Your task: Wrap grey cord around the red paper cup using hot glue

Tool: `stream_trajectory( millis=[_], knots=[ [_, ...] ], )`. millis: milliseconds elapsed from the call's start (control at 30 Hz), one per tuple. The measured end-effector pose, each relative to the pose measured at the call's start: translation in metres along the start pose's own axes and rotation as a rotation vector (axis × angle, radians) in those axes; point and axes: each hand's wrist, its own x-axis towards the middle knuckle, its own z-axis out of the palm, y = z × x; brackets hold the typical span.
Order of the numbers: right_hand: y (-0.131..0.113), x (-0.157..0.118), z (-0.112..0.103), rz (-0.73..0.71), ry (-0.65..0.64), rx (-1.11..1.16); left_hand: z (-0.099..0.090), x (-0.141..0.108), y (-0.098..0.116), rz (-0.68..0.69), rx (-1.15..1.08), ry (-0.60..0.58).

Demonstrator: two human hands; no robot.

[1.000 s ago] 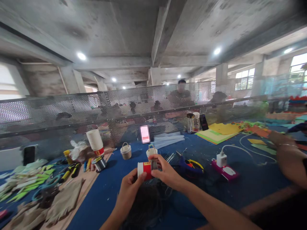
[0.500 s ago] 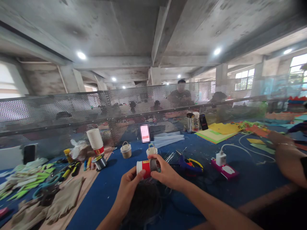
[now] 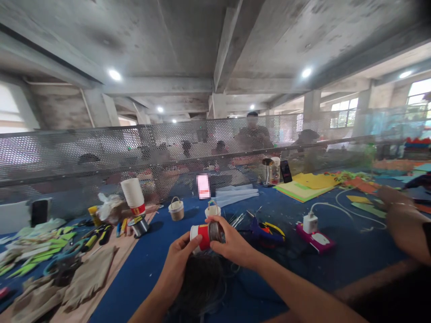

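Held sideways between my hands is a red and white paper cup (image 3: pixel 203 238), its white part toward the left. My left hand (image 3: pixel 179 256) grips it around the red band, thumb pressed on the near side. My right hand (image 3: pixel 232 244) is closed around a grey round piece (image 3: pixel 214 232) against the cup's other end; whether this is a tape roll or a lid I cannot tell. Below lies a dark tangled bundle (image 3: pixel 202 282) of thread or wire. Just beyond stand two small cups with handles, a pale brown-banded one (image 3: pixel 176 211) and a whitish one (image 3: pixel 213 211), partly behind my right hand.
To the left are stacked paper cups (image 3: pixel 131 193), a wire spool (image 3: pixel 138 226), gloves (image 3: pixel 90 278) and green scraps. Rightward lie pliers (image 3: pixel 274 231), a magenta power strip (image 3: pixel 315 237) with a cable, and coloured sheets (image 3: pixel 305 186). Another person's arm (image 3: pixel 404 220) reaches in.
The cup has turned slightly in my hands and shifted a little left. Both hands keep their hold, and the rest of the table looks the same.
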Motion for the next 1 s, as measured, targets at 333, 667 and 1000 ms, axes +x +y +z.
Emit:
stream_trajectory(
  millis=[333, 667, 1000],
  knots=[
    [-0.004, 0.0, -0.004, -0.031, -0.026, -0.018, 0.007, -0.004, 0.012, -0.109, -0.079, 0.048],
    [-0.009, -0.002, -0.003, -0.047, -0.006, -0.056, 0.007, -0.003, 0.011, -0.16, -0.086, 0.017],
    [-0.015, -0.003, -0.007, -0.029, -0.033, -0.032, 0.001, 0.0, 0.007, -0.227, -0.194, -0.022]
  ],
)
